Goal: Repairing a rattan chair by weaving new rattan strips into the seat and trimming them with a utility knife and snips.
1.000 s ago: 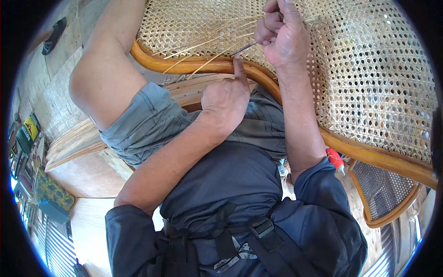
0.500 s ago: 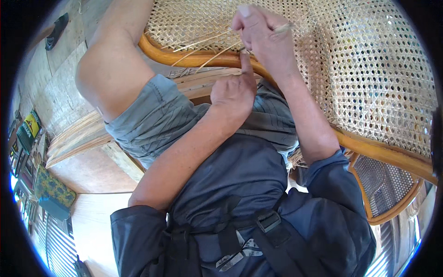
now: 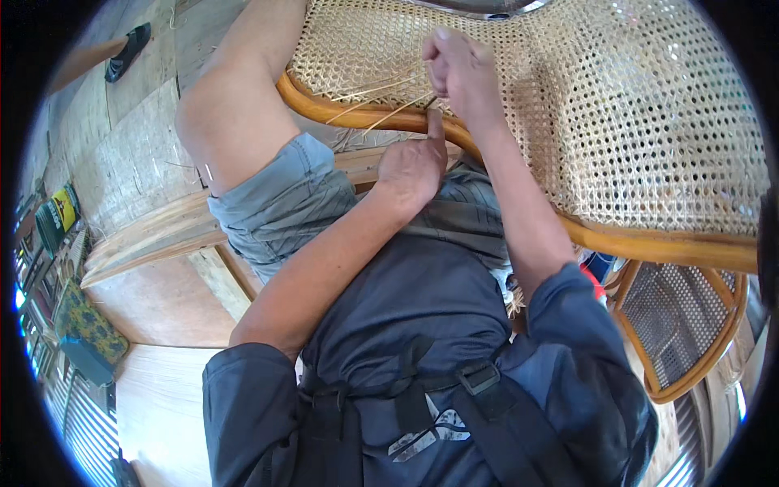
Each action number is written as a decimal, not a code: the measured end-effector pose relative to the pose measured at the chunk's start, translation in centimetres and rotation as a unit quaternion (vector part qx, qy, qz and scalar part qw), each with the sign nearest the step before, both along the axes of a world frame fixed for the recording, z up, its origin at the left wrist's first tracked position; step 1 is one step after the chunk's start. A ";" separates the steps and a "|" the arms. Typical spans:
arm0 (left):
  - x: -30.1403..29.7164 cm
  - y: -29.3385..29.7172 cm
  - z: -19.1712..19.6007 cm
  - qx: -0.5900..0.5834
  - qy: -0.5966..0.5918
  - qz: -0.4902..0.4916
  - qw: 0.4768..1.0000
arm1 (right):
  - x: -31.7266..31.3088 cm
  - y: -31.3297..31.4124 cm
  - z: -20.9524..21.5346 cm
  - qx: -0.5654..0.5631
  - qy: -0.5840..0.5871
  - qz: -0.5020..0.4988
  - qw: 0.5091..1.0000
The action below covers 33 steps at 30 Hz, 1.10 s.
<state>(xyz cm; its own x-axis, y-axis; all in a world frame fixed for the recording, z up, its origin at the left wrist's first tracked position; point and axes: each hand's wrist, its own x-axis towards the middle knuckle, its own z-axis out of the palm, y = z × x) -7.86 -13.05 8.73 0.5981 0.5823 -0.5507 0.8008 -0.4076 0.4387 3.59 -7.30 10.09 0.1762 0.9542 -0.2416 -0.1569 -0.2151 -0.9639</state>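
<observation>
A woven cane panel (image 3: 381, 49) in a curved orange-brown rattan frame (image 3: 312, 105) lies across my lap. My right hand (image 3: 471, 77) is closed in a fist above the panel's near edge, around a thin tool with a dark shaft (image 3: 430, 103); the fist hides its handle, so its kind is unclear. My left hand (image 3: 410, 166) rests at the near side of the frame, index finger stretched onto it beside the tool's tip. Its other fingers are curled, and what they hold, if anything, is hidden. Several loose cane strands (image 3: 389, 114) stick out left of my hands.
My bare knee (image 3: 235, 114) sits left of the panel. A second cane-and-rattan piece (image 3: 677, 325) stands at the lower right. Wooden boards (image 3: 146, 231) lie on the left, near a green and yellow container (image 3: 57, 219). Another person's foot in a dark shoe (image 3: 128, 53) is at upper left.
My right fist has moved slightly down in the picture, while the view has shifted a little. My left index finger stays at the frame's edge.
</observation>
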 end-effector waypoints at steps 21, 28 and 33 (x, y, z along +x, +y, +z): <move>0.2 -0.3 0.8 -0.015 0.002 -0.057 0.998 | 3.8 -1.5 11.9 0.127 -0.053 -0.130 0.982; -5.2 -0.4 -0.6 -0.023 -0.115 0.021 0.993 | 5.9 -21.0 12.2 -0.329 -0.290 0.072 0.896; -6.5 0.3 0.0 0.039 -0.119 0.188 0.974 | 5.2 -36.0 1.5 -0.418 -0.360 -0.192 0.812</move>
<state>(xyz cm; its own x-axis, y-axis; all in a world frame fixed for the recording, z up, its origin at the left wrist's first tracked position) -14.35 -12.74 8.69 0.4399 0.8191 -0.3682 0.7794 -0.1445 0.6097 8.81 -43.30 11.59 0.8040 0.3511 -0.4799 0.1721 -0.9099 -0.3774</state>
